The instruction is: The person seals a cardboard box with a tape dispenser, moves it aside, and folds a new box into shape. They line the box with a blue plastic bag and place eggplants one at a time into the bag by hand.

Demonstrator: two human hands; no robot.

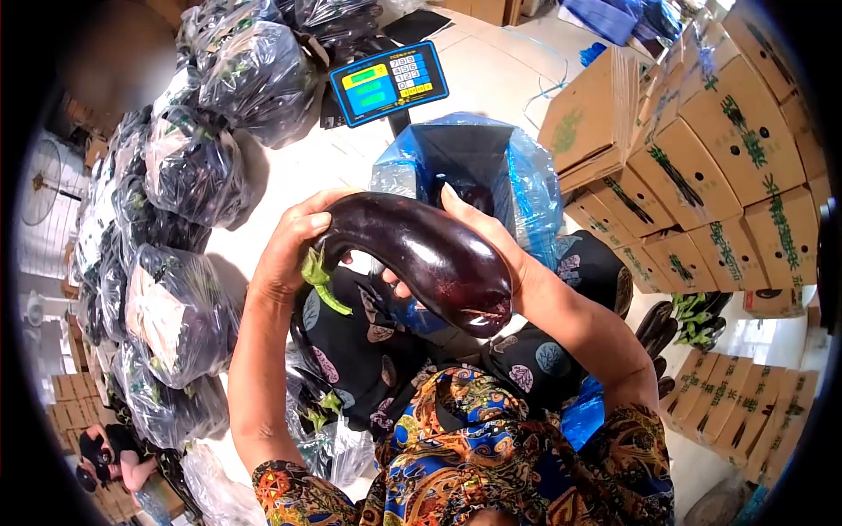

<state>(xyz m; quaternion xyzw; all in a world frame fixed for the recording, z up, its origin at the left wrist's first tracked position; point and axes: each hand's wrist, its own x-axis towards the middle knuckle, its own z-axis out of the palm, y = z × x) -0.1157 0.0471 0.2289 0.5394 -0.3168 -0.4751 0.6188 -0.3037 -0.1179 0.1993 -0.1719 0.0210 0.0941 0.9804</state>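
Observation:
A large, glossy dark purple eggplant (421,254) is held up between both hands, with its green stem end at the left. My left hand (298,237) grips it near the stem, thumb on top. My right hand (491,237) supports the thick right end, its thumb raised along the far side and fingers partly hidden underneath. Beyond the hands stands a box (465,145) lined with blue and clear plastic, with something dark and shiny inside. Behind it, a blue-framed scale display (390,83) is lit.
Filled plastic bags of eggplants (197,167) are piled along the left. Printed cardboard boxes (693,175) stack high on the right, with loose eggplants (697,317) below them. A person (114,456) is at the lower left, some way off.

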